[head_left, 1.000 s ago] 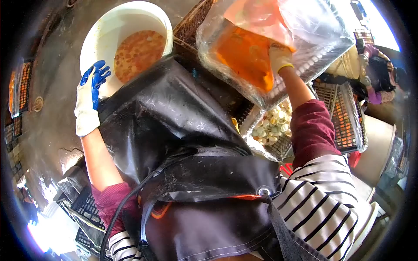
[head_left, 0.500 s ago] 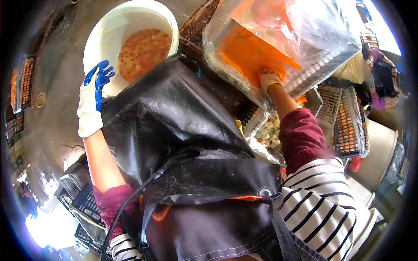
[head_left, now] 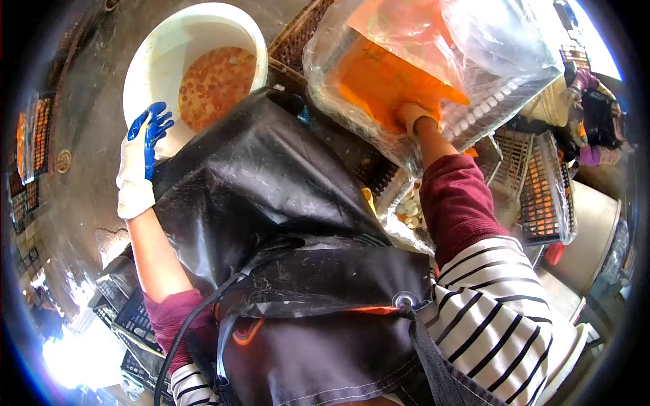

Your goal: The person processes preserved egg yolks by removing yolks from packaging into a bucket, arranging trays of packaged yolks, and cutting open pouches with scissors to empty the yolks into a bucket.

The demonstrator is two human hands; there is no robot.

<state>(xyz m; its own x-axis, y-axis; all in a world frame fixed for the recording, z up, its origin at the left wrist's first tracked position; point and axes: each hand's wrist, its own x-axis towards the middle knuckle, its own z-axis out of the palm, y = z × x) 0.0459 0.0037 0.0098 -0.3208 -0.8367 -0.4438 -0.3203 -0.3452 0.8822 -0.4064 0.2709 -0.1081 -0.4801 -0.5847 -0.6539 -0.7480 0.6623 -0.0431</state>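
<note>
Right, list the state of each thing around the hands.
Left hand: gloved, open, fingers parted.
Right hand: gloved, at the orange sheet, fingers mostly hidden; grip unclear.
Orange sheet: within the clear plastic.
Clear plastic: spread out, crumpled.
White bucket: uncovered, partly filled with orange-red contents.
Black apron: worn, creased, shiny.

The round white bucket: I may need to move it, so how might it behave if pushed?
The round white bucket would probably feel weighty, since orange, lumpy-looking liquid covers its bottom. That liquid would likely slosh, though the high bare wall above it may limit spills.
</note>
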